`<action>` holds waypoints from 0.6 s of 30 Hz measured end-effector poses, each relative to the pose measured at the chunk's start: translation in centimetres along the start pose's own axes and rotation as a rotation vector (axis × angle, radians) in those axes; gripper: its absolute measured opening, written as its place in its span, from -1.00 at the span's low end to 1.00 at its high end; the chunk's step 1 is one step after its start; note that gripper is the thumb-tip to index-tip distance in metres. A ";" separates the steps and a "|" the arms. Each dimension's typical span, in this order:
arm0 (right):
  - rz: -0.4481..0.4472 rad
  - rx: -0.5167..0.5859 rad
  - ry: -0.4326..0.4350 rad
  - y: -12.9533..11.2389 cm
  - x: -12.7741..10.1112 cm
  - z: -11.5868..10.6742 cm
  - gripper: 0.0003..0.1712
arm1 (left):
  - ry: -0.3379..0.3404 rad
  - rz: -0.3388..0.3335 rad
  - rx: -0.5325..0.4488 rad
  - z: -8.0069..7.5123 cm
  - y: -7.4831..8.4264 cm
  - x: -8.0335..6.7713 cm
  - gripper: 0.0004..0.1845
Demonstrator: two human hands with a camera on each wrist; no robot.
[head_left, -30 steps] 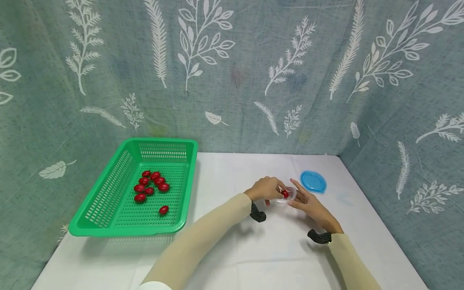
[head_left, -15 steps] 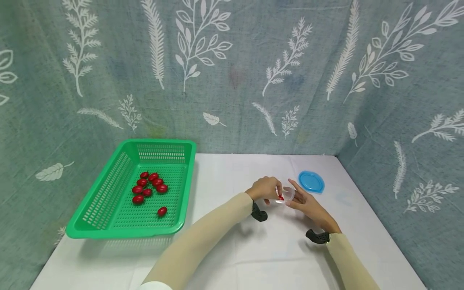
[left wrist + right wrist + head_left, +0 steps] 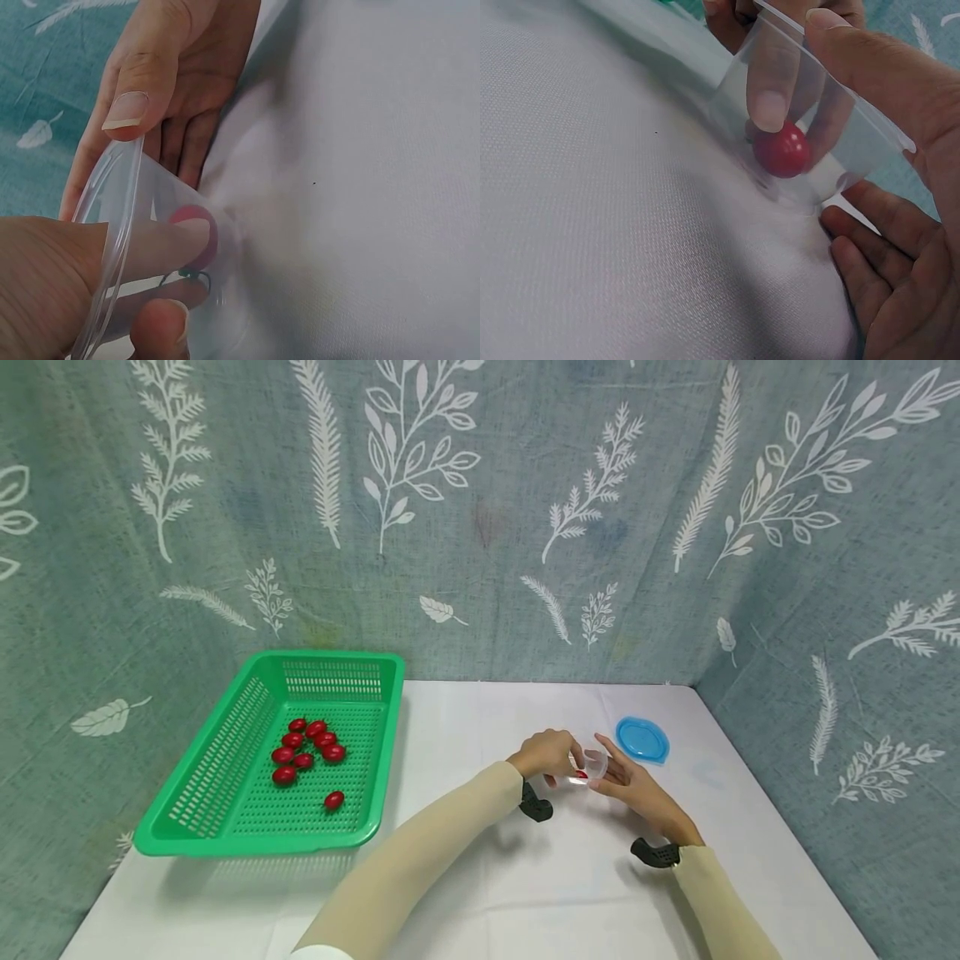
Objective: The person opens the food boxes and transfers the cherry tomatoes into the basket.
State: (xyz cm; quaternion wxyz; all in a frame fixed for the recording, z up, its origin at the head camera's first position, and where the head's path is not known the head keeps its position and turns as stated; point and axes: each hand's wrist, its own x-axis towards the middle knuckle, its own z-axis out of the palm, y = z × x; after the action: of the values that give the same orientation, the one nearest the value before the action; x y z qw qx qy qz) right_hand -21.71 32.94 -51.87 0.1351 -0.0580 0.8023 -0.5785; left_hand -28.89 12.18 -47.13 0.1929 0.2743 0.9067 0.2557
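Observation:
A small clear plastic cup (image 3: 596, 763) is tipped on its side above the white cloth, its mouth turned to the left. My right hand (image 3: 637, 785) grips it, thumb on the rim and the other fingers beneath and behind. Inside the cup lies one red cherry tomato (image 3: 782, 152), seen through the wall in both wrist views. My left hand (image 3: 551, 752) reaches in through the mouth, and its fingers hold the cherry tomato near the bottom. The left thumb (image 3: 160, 330) shows below, near the rim. From the head, most of the tomato is hidden.
A green plastic basket (image 3: 393, 735) stands at the left with several cherry tomatoes (image 3: 303, 762) in it. A blue lid (image 3: 642, 739) lies behind the right hand. White cloth (image 3: 480, 710) covers the table; patterned grey-green fabric (image 3: 487, 568) hangs behind and at the sides.
The cup has tipped over, its mouth turning to the left. My left fingers have gone deeper into it with the cherry tomato. My right hand keeps its grip.

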 end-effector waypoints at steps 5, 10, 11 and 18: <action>-0.013 -0.002 -0.010 -0.1 0.1 0.0 0.12 | -0.012 -0.013 0.022 -0.2 0.2 -0.1 -0.96; -0.018 0.002 -0.018 -0.1 0.2 0.1 0.10 | 0.001 0.009 -0.006 -0.2 -0.2 -0.2 -0.88; -0.019 0.006 -0.019 0.0 0.2 0.0 0.10 | 0.003 0.020 -0.029 -0.2 -0.3 -0.1 -0.87; 0.017 0.009 0.000 0.1 0.2 0.0 0.04 | 0.073 0.128 -0.122 -0.2 -1.2 -0.1 -0.85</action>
State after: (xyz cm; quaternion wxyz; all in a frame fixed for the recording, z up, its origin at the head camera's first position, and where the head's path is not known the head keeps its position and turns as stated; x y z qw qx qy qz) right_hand -21.90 32.92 -51.98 0.1401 -0.0508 0.8003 -0.5808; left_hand -29.36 11.19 -47.61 0.1592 0.3099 0.8766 0.3320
